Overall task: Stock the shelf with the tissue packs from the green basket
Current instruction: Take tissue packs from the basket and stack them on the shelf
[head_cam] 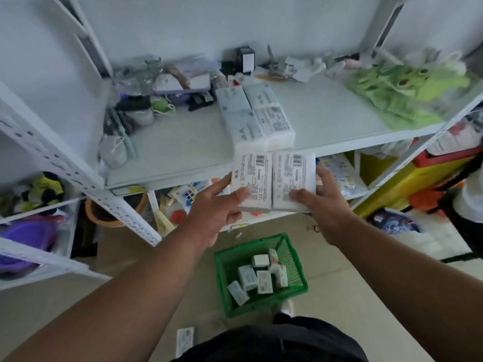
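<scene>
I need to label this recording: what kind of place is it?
Probably a storeroom or small shop's stock area: white metal shelving crowded with mixed goods, tissue packs stacked there, and a green basket on the floor.

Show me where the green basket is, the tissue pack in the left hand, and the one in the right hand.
green basket [225, 279]: head view, left wall.
left-hand tissue pack [252, 176]: head view, label face.
right-hand tissue pack [292, 176]: head view, label face.

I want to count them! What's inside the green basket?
The green basket holds about six small tissue packs, jumbled. Any underneath are hidden.
</scene>
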